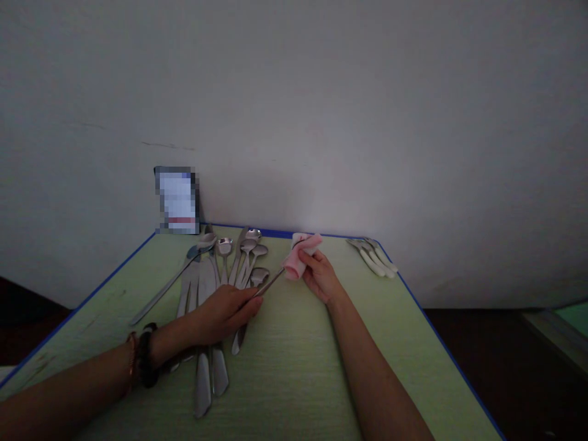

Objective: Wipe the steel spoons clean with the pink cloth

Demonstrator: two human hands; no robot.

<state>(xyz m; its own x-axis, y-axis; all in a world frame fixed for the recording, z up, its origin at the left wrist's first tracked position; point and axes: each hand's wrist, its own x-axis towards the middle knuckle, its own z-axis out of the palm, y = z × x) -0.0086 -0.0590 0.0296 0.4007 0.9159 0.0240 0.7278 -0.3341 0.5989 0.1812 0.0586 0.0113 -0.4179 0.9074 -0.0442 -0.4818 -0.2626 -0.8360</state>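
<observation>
My left hand [227, 315] is closed around the handle of a slim metal piece of cutlery [274, 280]. Its far end goes into a folded pink cloth [296, 264], so I cannot see whether it is a spoon or a fork. The cloth is pinched around that end by my right hand [321, 277]. Beneath and behind my left forearm lies a spread of metal cutlery, with several spoons [225, 247] and broad flat handles [203, 389]. Part of this pile is hidden by my left hand and wrist.
A long-handled utensil [160, 294] lies slanted at the pile's left. Several white-handled forks [374, 260] rest near the table's right edge. A phone with a blurred screen [179, 199] leans against the wall [344, 122] at the back left. The green table [294, 380] has blue edging.
</observation>
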